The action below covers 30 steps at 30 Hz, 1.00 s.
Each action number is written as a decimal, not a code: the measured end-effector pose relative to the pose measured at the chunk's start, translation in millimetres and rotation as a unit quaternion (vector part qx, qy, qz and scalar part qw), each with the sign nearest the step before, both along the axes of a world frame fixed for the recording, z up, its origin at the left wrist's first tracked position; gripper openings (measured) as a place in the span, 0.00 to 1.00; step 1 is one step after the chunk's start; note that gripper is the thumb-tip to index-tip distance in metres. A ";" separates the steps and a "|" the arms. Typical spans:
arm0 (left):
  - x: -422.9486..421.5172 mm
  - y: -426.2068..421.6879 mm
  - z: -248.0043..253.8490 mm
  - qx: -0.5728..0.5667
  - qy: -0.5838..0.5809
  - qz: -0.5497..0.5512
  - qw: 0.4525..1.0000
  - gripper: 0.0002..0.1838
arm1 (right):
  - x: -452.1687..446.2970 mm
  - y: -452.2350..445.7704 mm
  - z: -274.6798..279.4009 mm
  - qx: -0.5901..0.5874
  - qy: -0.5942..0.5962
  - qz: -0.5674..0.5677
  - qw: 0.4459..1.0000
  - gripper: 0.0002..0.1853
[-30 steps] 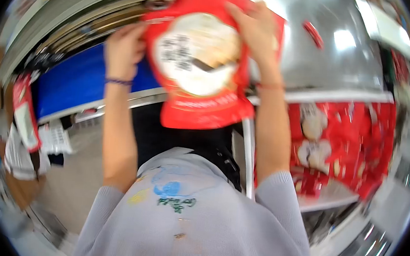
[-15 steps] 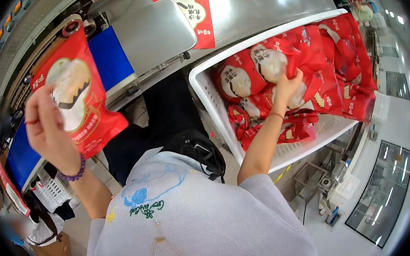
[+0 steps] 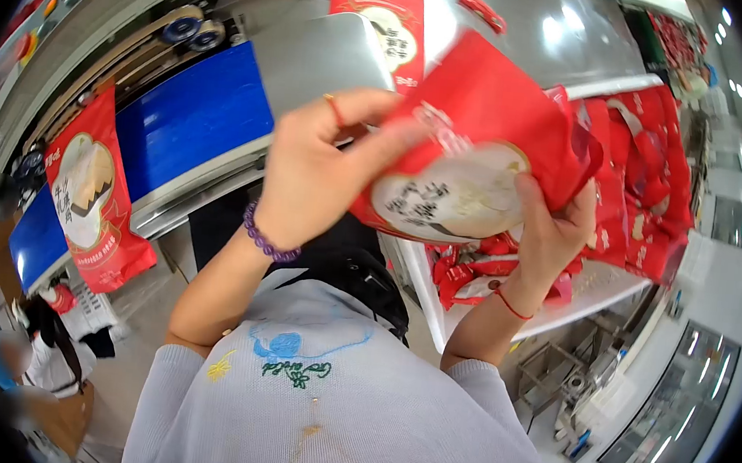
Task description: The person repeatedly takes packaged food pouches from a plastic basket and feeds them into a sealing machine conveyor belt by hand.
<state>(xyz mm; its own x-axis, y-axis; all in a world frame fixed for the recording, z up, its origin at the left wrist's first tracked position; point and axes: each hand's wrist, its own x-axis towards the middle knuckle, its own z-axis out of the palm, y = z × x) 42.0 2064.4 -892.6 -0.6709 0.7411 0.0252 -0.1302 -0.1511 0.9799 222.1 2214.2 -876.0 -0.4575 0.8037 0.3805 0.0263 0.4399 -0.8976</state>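
My left hand [image 3: 323, 170], with a purple bead bracelet at its wrist, pinches the upper left edge of a red pouch [image 3: 475, 157]. My right hand [image 3: 555, 226] grips the same pouch at its lower right. The pouch is tilted, its pale oval label facing up. Beneath and behind it, a white crate [image 3: 423, 293] holds several red pouches [image 3: 638, 158]. Another red pouch [image 3: 92, 194] hangs over the blue belt [image 3: 200, 120] at the left, apart from my hands.
A metal plate [image 3: 315, 59] stands beside the belt. Behind it a flat red pouch [image 3: 397, 35] lies on the steel table [image 3: 528, 56], near a small red packet [image 3: 482, 13]. At the lower left is a person [image 3: 7, 358].
My left hand has let go of the pouch at the belt and moved right to the other pouch. My right hand has lifted that pouch up from the crate.
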 end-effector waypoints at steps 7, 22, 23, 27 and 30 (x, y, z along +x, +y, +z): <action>-67.4 0.8 -82.0 -0.062 -0.024 0.234 0.970 0.13 | -119.7 59.0 -93.3 -0.270 0.060 0.095 0.956 0.11; -122.2 7.1 -129.2 -0.102 -0.177 0.320 0.925 0.06 | -213.0 103.6 -134.2 -0.048 -0.094 0.151 0.983 0.19; -128.7 0.2 -138.4 -0.108 -0.165 0.330 0.923 0.06 | -216.9 93.7 -131.8 -0.009 -0.093 0.127 0.987 0.18; -137.1 -19.2 -145.3 -0.163 -0.101 0.342 0.920 0.07 | -231.6 77.7 -153.4 0.005 -0.079 0.106 0.991 0.17; -145.9 -54.7 -152.9 -0.214 -0.066 0.336 0.915 0.12 | -208.8 62.4 -144.3 -0.128 -0.053 0.173 0.975 0.15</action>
